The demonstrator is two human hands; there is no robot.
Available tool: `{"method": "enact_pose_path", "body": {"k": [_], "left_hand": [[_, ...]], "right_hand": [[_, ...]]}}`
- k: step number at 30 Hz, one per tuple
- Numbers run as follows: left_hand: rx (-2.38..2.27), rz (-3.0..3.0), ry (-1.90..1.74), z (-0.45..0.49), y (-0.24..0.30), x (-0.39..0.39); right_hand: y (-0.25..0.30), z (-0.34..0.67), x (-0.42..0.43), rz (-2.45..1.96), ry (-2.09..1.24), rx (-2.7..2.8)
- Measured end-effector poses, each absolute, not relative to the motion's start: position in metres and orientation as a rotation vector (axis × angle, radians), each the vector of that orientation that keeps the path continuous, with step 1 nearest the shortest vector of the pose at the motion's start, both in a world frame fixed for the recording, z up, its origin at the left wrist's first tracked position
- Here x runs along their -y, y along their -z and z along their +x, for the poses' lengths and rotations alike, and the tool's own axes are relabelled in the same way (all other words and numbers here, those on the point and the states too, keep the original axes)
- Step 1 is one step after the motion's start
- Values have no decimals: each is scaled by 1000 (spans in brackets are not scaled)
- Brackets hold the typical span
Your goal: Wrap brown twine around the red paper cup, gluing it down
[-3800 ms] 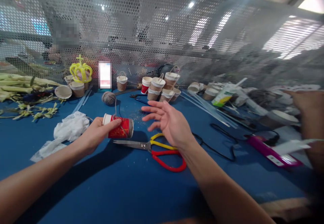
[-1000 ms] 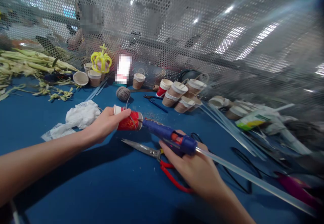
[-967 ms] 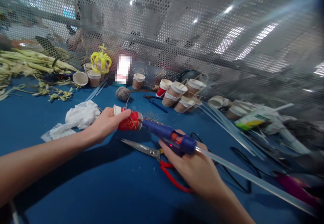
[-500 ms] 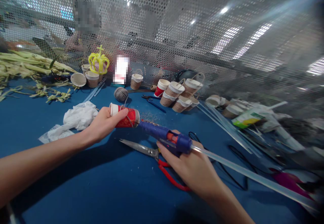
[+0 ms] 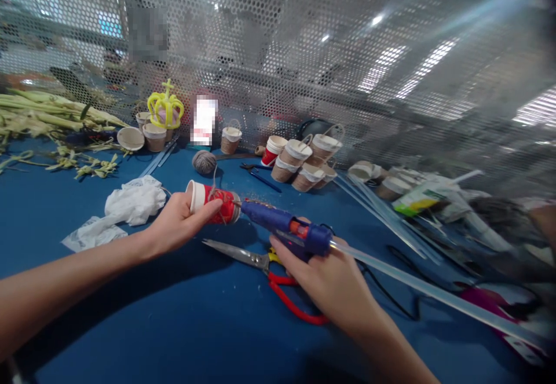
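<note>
A red paper cup [image 5: 223, 207] lies sideways in my left hand [image 5: 180, 222], its white rim to the left and grey twine wound about its base end. My right hand [image 5: 330, 285] grips a blue hot glue gun [image 5: 278, 222], whose tip is at the cup's base end; I cannot tell if it touches. A long clear glue stick [image 5: 412, 285] sticks out of the gun's back. Grey twine runs up from the cup toward a ball of yarn [image 5: 204, 163]. Scissors with red handles [image 5: 295, 303] lie on the table below the gun, partly hidden by my right hand.
Several twine-wrapped cups [image 5: 307, 176] stand at the back, near blue pliers [image 5: 260, 176]. White lace cloth [image 5: 134, 201] lies left of my left hand. Loose glue sticks [image 5: 386, 216] and a black cord [image 5: 391, 297] lie right. A perforated metal screen [image 5: 260, 54] rises behind.
The glue gun's tip has shifted from the cup's lower base edge to higher up on that end. The view has moved slightly; both hands keep their hold.
</note>
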State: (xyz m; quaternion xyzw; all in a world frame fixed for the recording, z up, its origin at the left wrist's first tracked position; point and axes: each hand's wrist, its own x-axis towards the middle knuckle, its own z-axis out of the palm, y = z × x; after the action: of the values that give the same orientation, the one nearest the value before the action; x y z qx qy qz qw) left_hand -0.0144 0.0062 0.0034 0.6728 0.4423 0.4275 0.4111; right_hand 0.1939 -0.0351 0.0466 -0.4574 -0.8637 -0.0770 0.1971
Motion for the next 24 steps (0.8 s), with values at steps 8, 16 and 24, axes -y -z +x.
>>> {"method": "enact_pose_path", "body": {"k": [8,16,24], "left_hand": [[-1149,1895,-1033,-17,-2,-5],[-1117,2071,-1082,-22,-1,-7],[-1035,2273,-1031,-24,0,-7]], "right_hand": [[-43,197,34,-1168,691,2655],[-40,204,34,-1146,668,2688],[-41,205,33,-1142,515,2598]]}}
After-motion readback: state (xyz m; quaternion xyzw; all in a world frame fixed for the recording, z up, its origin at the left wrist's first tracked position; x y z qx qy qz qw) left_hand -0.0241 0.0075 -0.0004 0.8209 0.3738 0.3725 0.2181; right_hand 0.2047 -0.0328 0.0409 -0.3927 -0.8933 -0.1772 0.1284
